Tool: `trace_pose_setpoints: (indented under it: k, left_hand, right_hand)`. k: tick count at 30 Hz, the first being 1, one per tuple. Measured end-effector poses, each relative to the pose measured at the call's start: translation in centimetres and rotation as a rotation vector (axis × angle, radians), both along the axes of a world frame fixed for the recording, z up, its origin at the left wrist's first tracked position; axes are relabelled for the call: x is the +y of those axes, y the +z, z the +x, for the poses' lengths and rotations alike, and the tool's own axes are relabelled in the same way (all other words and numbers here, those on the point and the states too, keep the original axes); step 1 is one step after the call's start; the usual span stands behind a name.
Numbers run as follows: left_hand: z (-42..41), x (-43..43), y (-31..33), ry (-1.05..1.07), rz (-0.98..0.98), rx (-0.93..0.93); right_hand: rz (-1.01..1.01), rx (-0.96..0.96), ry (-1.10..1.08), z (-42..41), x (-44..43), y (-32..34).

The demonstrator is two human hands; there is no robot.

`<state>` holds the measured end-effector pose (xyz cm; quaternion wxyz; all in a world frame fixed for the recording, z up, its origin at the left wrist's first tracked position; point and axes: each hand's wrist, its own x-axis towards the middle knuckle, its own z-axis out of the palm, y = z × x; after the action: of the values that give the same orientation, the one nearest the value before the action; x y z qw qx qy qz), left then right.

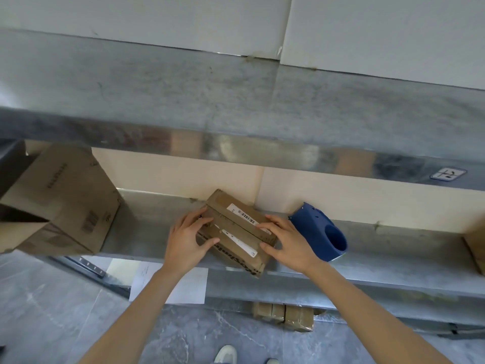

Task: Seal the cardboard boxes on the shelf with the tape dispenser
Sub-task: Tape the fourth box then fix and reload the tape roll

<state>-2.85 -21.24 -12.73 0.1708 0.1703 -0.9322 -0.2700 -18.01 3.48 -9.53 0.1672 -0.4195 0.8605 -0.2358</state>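
Nearest me, L hand point(189, 240) & R hand point(286, 240) lie flat-fingered, gripping nothing, on the small box point(236, 227), prob. holding flaps closed for taping. Tape dispenser point(320, 232) sits unheld just right of it, further back on shelf point(393, 248).

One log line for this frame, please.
left hand: presses box | right hand: presses box | dispenser: on shelf, untouched, right of box

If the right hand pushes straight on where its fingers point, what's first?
The right hand lies on the small brown cardboard box; sliding on across its top, it likely meets the beige back panel next.
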Motion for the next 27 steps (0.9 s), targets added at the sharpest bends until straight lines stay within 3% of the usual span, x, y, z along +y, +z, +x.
trace_pose_setpoints:
  k: [4, 9, 14, 19, 27]
  left_hand:
    - [0.5, 2.0, 0.9, 0.149, -0.134, -0.049]
    - [0.6, 5.2, 1.7, 0.297, -0.251, -0.113]
    - [0.4, 8.9, 2.2, 0.398, -0.273, -0.142]
    - [0.5, 12.2, 1.6, 0.458, -0.255, -0.155]
    - [0.9, 14.8, 2.3, 0.476, -0.268, -0.241]
  right_hand:
    - [0.032, 0.077, 0.060, -0.8, 1.1, 2.0]
    - [0.071, 0.337, -0.013, -3.7, 4.7, 3.1]
    - [0.327, 0.457, -0.074, -5.5, 8.7, 2.5]
    - [0.285, 0.113, -0.074, -5.5, 9.7, 1.2]
    - [0.135, -0.179, -0.042, -6.4, 9.9, 0.1]
